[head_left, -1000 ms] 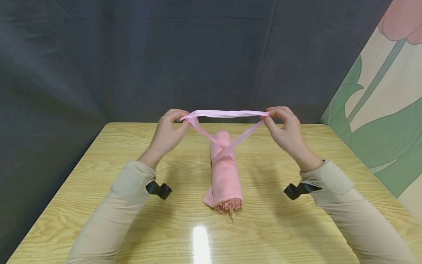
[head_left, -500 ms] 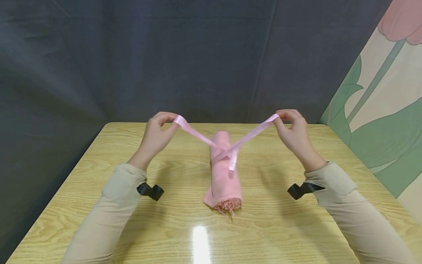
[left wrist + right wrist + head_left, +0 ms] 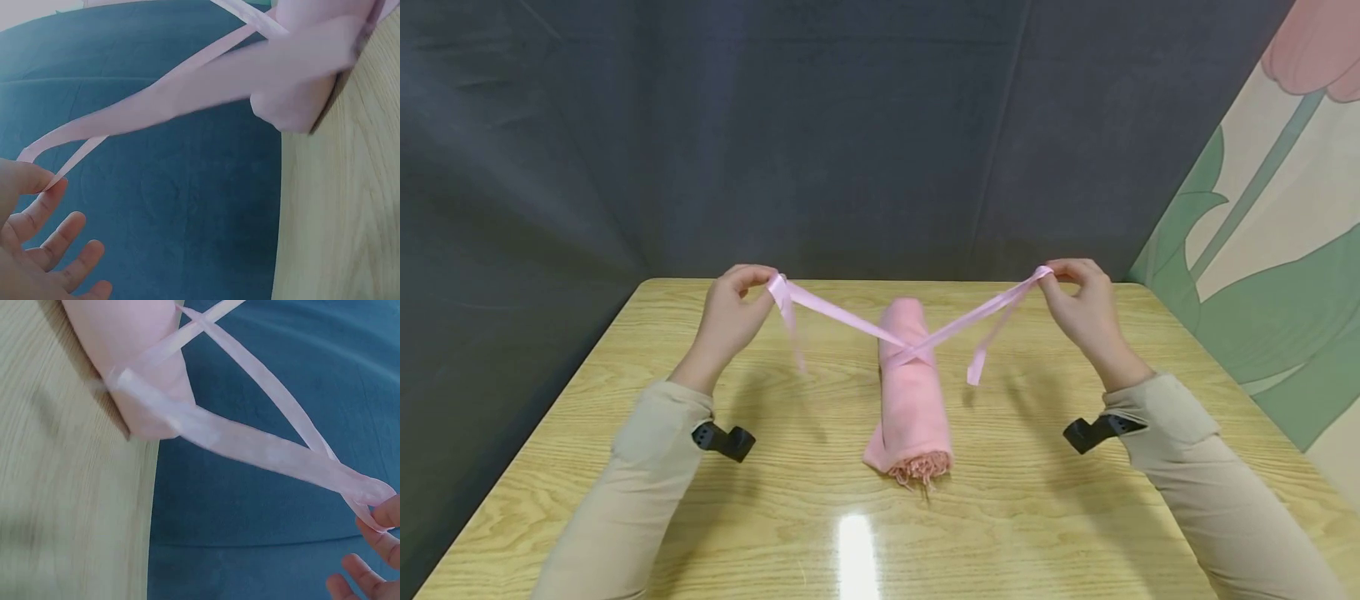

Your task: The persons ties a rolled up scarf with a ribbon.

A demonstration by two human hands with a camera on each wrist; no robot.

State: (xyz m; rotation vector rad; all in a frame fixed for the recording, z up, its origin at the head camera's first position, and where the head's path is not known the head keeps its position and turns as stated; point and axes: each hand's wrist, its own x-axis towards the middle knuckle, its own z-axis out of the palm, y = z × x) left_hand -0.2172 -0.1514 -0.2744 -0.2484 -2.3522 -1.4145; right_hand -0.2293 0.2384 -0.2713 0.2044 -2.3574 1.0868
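Note:
A rolled pink scarf with a fringed near end lies lengthwise on the table. Around its far half runs a pink satin ribbon, whose two lengths cross on top of the roll. My left hand pinches one length between thumb and forefinger, up and to the left of the scarf. On the other side my right hand pinches the second length the same way. Loose tails dangle from both pinches. The left wrist view shows the other fingers of that hand spread away from the ribbon.
The scarf and hands are over a wood-grain table. Behind it hangs a dark curtain. A wall with painted tulips stands at the right. Each wrist carries a black camera beside a beige sleeve.
Both hands have moved apart and slightly lower, drawing the ribbon lengths outward. The upper span between the hands has come down into two separate hanging tails. The scarf stays put.

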